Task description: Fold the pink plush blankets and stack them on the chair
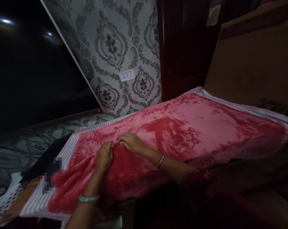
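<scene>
A red and pink plush blanket [205,124] with a striped border lies spread in front of me, its near side bunched and hanging down. My left hand [105,156] is closed on a fold of it, left of the middle. Close beside it, my right hand [131,142] pinches the same raised fold with bent fingers. The fingertips of both hands almost meet there. A pale bangle circles my left wrist and a thin metal bracelet my right.
Behind the blanket stands a patterned wall [115,41] with a paper label [127,75] reading 277. A large dark screen [34,70] is at the left, a dark red door [182,47] at the back. A cardboard box [253,60] rises at the right. Dotted cloth [9,198] lies lower left.
</scene>
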Tool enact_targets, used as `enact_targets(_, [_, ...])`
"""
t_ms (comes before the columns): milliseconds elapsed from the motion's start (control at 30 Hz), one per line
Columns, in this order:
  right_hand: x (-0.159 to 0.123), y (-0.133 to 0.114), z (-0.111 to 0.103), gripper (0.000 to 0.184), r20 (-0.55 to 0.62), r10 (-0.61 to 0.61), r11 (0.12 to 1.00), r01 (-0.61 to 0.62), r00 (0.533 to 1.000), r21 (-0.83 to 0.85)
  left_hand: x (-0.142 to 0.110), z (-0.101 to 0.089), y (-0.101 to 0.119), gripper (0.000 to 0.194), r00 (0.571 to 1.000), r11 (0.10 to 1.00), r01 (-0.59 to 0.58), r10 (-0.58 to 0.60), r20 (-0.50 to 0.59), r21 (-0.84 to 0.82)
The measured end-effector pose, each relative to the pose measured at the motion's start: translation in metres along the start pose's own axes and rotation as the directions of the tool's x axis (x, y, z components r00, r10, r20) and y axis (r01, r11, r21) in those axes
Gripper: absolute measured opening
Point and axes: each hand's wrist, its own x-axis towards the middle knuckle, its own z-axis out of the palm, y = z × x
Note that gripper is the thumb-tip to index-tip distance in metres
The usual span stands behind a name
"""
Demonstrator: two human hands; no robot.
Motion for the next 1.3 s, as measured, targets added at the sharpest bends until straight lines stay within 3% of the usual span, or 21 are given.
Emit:
enact_targets(100, [-0.016,0.028,-0.015,0.028,-0.044,0.050,0.999,-0.050,0.998,0.001,0.012,-0.014,-0.009,0.022,0.999,0.995,-0.011,0.014,-0.038,0.095])
enact_targets(233, [-0.060,0.085,-0.049,0.034,-0.076,0.149,0.987,-0.152,0.986,-0.041,0.024,-0.031,-0.015,0.025,0.994,0.981,-0.055,0.071,-0.082,0.185])
enact_targets(333, [-0.090,0.120,-0.074,0.050,-0.037,0.202,0.975,-0.204,0.979,-0.085,0.033,-0.037,-0.009,0.025,0.989,0.977,-0.082,0.105,-0.108,0.199])
enact_targets(433, [-0.100,0.136,-0.088,0.063,0.021,0.194,0.976,-0.191,0.981,-0.105,0.042,-0.043,-0.002,0.025,0.986,0.972,-0.088,0.115,-0.117,0.217])
enact_targets(633, [-0.089,0.133,-0.092,0.058,0.057,0.184,0.979,-0.178,0.981,-0.099,0.059,-0.056,0.006,0.025,0.983,0.952,-0.105,0.142,-0.113,0.288])
enact_targets(767, [-0.088,0.131,-0.087,0.037,0.037,0.206,0.973,-0.201,0.978,-0.114,0.066,-0.061,0.009,0.027,0.979,0.943,-0.139,0.178,-0.104,0.302])
enact_targets(867, [-0.089,0.132,-0.083,0.011,-0.005,0.208,0.970,-0.207,0.978,-0.130,0.071,-0.064,0.011,0.029,0.975,0.928,-0.164,0.204,-0.090,0.334])
enact_targets(933, [-0.087,0.133,-0.087,0.015,-0.054,0.201,0.970,-0.207,0.978,-0.126,0.074,-0.066,0.011,0.029,0.975,0.918,-0.168,0.209,-0.079,0.360])
enact_targets(1100, [-0.055,0.136,-0.131,0.022,-0.196,0.159,0.969,-0.190,0.968,-0.155,0.090,-0.074,0.011,0.027,0.981,0.909,-0.142,0.183,-0.068,0.392])
enact_targets(1200, [-0.033,0.129,-0.166,0.021,-0.201,0.118,0.964,-0.161,0.972,-0.212,0.103,-0.079,0.011,0.027,0.987,0.921,-0.090,0.132,-0.087,0.379])
enact_targets(1300, [-0.023,0.116,-0.186,0.020,-0.169,0.115,0.956,-0.156,0.979,-0.248,0.110,-0.083,0.012,0.030,0.992,0.935,-0.046,0.086,-0.098,0.351])
